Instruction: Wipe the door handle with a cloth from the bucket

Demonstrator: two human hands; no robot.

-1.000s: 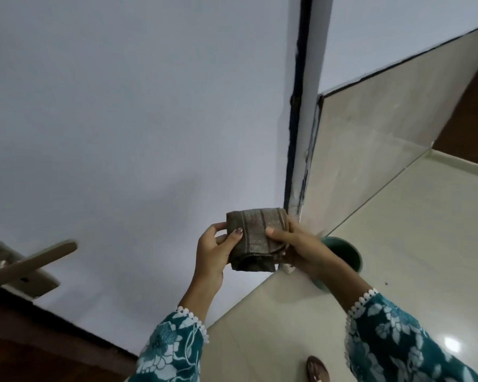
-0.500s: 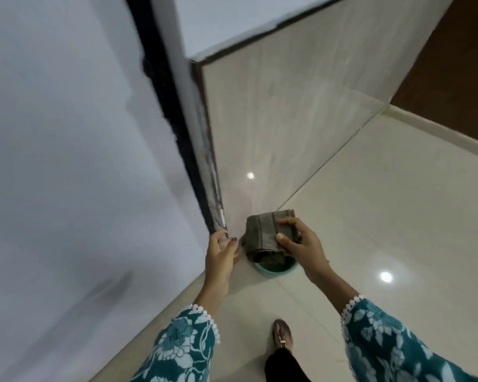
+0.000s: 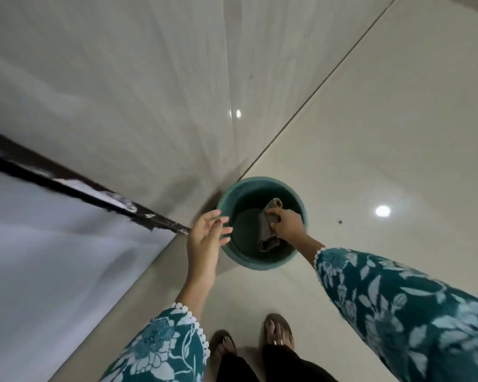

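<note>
cloth held inside bucket

floor (image 3: 370,119): pale glossy tile, with the bucket standing on it at the foot of the wall (image 3: 122,78).
door (image 3: 53,257): white panel left of the bucket, dark edge running toward it.
bucket (image 3: 260,264): teal, round, upright.
left hand (image 3: 206,235): empty, fingers spread loosely, over the bucket's left rim.
right hand (image 3: 286,223): reaches into the bucket, fingers pinched on the cloth.
cloth (image 3: 267,232): folded, grey-brown, within the bucket's mouth.
</note>
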